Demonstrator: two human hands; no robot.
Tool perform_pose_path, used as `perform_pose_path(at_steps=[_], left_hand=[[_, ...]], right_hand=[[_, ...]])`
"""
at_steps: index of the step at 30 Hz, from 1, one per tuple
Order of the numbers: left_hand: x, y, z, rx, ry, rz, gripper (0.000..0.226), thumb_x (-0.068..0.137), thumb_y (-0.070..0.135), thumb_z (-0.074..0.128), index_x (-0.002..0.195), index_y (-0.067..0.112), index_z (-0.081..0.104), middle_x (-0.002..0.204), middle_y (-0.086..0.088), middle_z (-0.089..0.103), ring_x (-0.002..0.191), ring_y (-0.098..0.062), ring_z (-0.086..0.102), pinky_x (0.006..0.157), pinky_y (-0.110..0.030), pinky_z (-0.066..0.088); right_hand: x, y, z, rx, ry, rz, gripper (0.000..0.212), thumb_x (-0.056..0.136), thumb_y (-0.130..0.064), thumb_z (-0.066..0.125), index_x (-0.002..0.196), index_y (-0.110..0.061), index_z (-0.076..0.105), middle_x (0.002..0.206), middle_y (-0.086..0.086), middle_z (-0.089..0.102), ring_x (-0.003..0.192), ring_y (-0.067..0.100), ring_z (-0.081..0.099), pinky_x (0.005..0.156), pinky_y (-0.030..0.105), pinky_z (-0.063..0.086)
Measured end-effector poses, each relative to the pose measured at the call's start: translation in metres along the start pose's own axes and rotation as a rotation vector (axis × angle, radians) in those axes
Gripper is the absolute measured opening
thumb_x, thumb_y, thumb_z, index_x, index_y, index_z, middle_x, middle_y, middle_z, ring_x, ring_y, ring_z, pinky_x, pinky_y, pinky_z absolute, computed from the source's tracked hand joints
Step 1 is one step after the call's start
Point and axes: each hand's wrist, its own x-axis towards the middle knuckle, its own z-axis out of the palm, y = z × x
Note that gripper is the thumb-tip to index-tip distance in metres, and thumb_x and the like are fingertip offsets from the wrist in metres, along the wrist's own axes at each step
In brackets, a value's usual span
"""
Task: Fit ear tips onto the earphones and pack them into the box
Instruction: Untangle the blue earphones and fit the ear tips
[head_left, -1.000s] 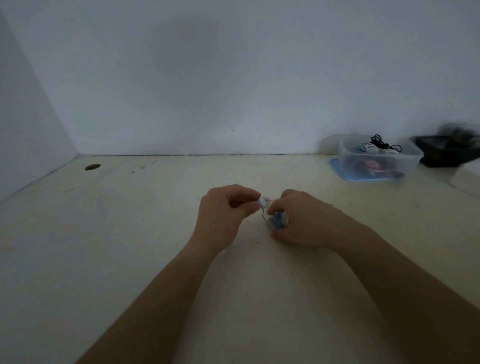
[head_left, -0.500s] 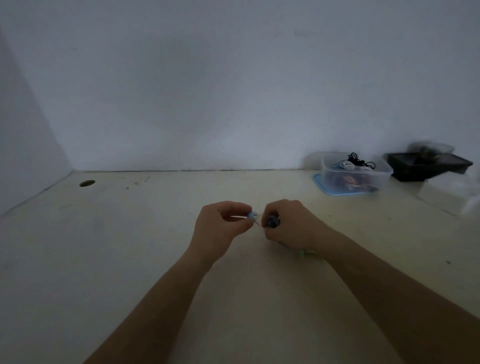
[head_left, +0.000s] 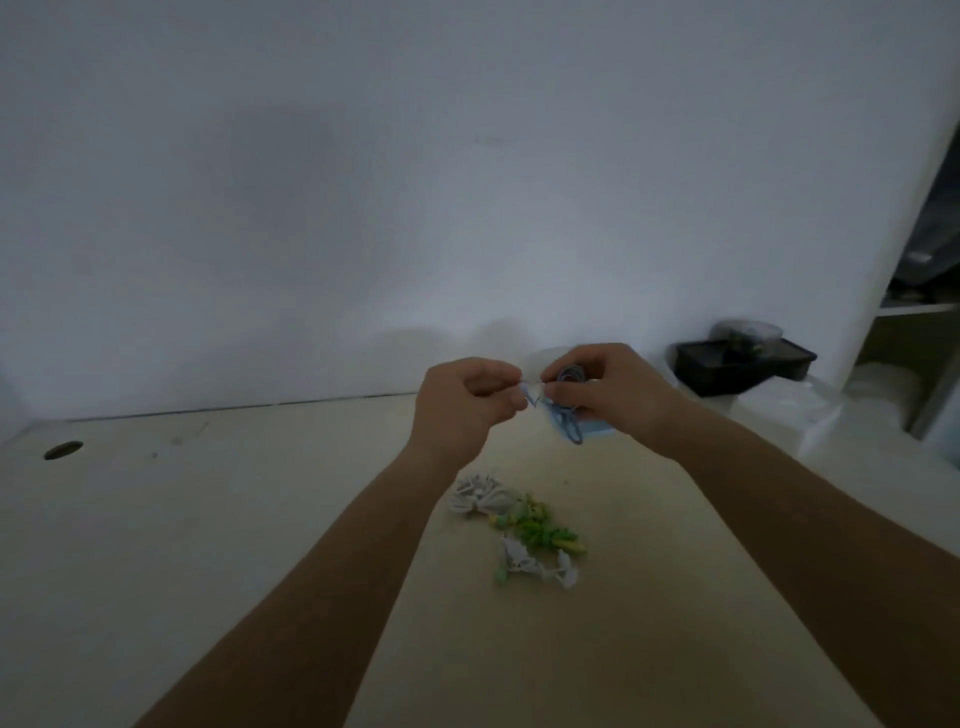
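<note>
Both hands are hovering above the table, left of the black tray and roughly level with it in frame. The left hand is sitting farther from the tray and the right hand nearer to it. Their fingertips are almost meeting, with the wrists apart.

The right hand is curling round a coil of blue earphones, and loops are hanging out below its fingers on the side away from the tray. The left hand is pinching thumb to forefinger on a short blue strand running into that coil. A small pale piece is showing between the two sets of fingertips. It's too blurred to tell whether it's an ear tip or the bud.

Lying on the table, left of the tray and much nearer the camera:
- a white earphones bundle, the item farthest left of the tray
- a green cluster touching the bundle on its tray side. I can't tell if it's tips or cable.
- pale sprue-like bits just beside the green cluster, nearer the camera

A clear tub is showing at the tray's far edge, blurred. A white block is sitting just right of the tray. A round hole is showing in the tabletop, far left of the tray. A plain wall is running behind the tray.
</note>
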Motion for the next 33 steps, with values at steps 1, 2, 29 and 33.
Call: perform_pose_path(at_steps=[1,2,29,33], left_hand=[[0.013,0.000,0.015,0.018,-0.012,0.013,0.016,0.079,0.000,0.078,0.094,0.006,0.075,0.088,-0.013,0.076,0.082,-0.020,0.073,0.075,-0.027,0.059],[0.023,-0.001,0.026,0.038,-0.020,0.019,0.016,0.078,0.002,0.079,0.094,0.007,0.077,0.089,-0.011,0.077,0.084,-0.018,0.073,0.076,-0.026,0.058],[0.149,-0.068,0.099,0.767,-0.158,0.108,0.019,0.077,0.021,0.080,0.077,0.031,0.064,0.079,0.014,0.059,0.078,-0.012,0.061,0.072,-0.026,0.049],[0.152,-0.071,0.098,0.747,-0.179,0.124,0.010,0.078,0.017,0.080,0.084,0.022,0.074,0.077,0.011,0.061,0.073,-0.010,0.058,0.069,-0.021,0.044]], right_hand=[[0.009,0.006,-0.014,-0.012,0.042,0.006,0.006,0.084,-0.011,0.077,0.089,-0.013,0.075,0.088,0.006,0.072,0.080,0.016,0.070,0.069,0.023,0.059],[0.017,0.011,-0.023,-0.031,0.080,0.008,0.006,0.083,-0.011,0.078,0.088,-0.015,0.075,0.089,0.006,0.073,0.082,0.018,0.069,0.072,0.026,0.060],[0.154,0.106,-0.045,-0.094,0.253,0.174,0.023,0.075,-0.020,0.088,0.083,-0.004,0.073,0.076,0.012,0.072,0.063,0.021,0.072,0.062,0.032,0.063],[0.153,0.108,-0.044,-0.074,0.248,0.198,0.022,0.077,-0.020,0.086,0.085,-0.004,0.073,0.078,0.013,0.072,0.063,0.020,0.072,0.060,0.028,0.061]])
